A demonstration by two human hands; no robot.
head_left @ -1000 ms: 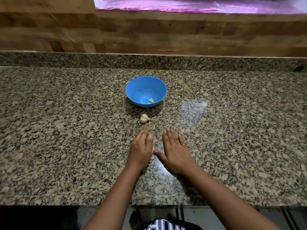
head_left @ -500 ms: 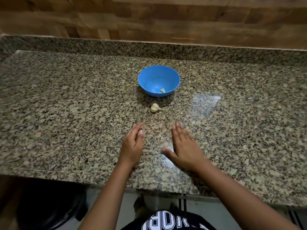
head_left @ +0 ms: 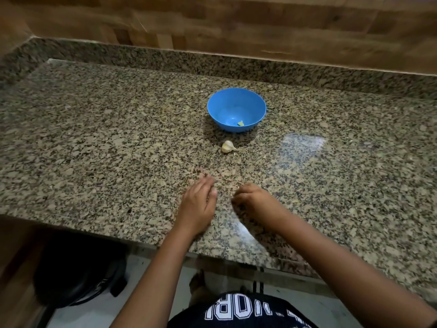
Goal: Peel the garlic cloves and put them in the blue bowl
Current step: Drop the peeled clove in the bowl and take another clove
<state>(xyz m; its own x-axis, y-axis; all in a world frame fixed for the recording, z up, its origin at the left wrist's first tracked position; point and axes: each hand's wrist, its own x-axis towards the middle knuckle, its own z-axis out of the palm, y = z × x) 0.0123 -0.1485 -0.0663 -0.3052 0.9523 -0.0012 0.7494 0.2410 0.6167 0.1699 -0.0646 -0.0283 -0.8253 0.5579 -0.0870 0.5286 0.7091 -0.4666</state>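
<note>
The speckled granite counter (head_left: 94, 138) is carrying everything. Near its front edge the left hand (head_left: 198, 204) is lying flat, fingers straight and together. Just beside it, the right hand (head_left: 256, 201) is holding its fingers curled under, with nothing visible in them. Farther back the blue bowl (head_left: 250, 107) is sitting, with the unpeeled garlic (head_left: 227, 146) lying just in front of it and a small yellowish piece (head_left: 240, 123) resting inside.

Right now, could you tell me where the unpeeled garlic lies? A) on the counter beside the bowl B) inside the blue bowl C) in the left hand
A: the garlic lies on the counter, on the near side of the blue bowl, apart from it.
</note>
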